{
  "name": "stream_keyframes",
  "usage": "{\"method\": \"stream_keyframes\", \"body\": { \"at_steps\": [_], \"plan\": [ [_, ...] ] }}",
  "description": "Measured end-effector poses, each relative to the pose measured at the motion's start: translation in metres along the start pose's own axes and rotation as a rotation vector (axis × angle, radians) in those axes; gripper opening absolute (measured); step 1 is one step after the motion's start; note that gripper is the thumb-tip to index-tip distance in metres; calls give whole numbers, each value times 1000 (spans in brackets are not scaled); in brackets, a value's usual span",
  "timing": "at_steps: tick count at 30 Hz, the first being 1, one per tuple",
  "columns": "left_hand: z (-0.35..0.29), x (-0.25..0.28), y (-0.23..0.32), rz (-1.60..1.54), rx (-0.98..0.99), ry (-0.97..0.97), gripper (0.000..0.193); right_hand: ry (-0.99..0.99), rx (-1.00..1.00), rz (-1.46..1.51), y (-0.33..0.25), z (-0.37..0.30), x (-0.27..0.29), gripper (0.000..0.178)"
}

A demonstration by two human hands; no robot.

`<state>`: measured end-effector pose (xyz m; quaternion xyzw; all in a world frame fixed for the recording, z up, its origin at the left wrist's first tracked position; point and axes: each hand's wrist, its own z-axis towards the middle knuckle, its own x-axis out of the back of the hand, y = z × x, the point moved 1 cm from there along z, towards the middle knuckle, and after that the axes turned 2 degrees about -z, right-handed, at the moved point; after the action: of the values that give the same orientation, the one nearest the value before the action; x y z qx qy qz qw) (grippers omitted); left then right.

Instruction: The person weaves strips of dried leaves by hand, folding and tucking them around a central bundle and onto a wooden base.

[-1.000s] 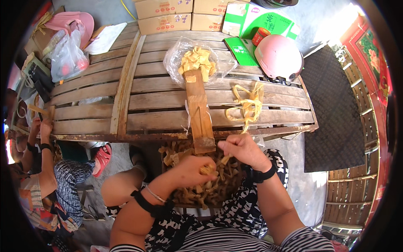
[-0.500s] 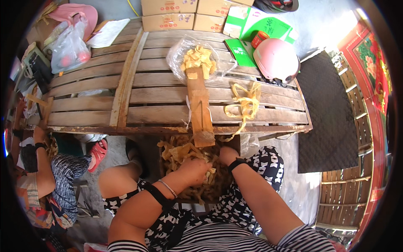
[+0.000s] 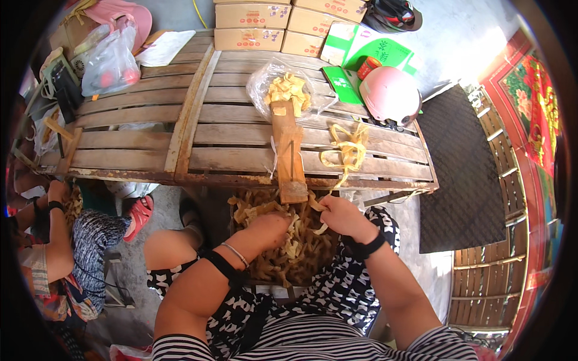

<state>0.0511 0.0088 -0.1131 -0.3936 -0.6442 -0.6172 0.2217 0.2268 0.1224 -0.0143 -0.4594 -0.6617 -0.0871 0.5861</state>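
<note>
My right hand (image 3: 340,215) has a pale tan strip (image 3: 315,202) pinched in the fingertips, just over the near end of the wooden board (image 3: 291,156). My left hand (image 3: 271,230) is curled down over the pile of tan pieces (image 3: 295,259) in the box between my knees; can't tell if it's gripping anything. These look light, soft and bendy, maybe a bit slippery, so I'd pinch one near its end and not yank, since thin bits could tear. The board sticks out past the edge of the slatted counter (image 3: 241,132), its far end by a clear plastic bag (image 3: 260,90) of yellow pieces (image 3: 288,88). Writing-wise: the brown cartons (image 3: 250,39) have red print too tiny to read, and the green-and-white cardboard (image 3: 379,48) has bold dark characters.
</note>
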Motion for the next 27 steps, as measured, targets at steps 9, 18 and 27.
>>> {"method": "stream_keyframes", "body": {
  "at_steps": [9,18,27],
  "plan": [
    [-14,61,44,-236,-113,197,16,242,114,1126,-56,-77,98,23],
    [-17,87,91,-502,-258,557,62,383,852,1220,-123,-124,143,37],
    [-3,71,54,-396,-142,620,28,613,1008,1074,-116,-155,170,35]
  ]
}}
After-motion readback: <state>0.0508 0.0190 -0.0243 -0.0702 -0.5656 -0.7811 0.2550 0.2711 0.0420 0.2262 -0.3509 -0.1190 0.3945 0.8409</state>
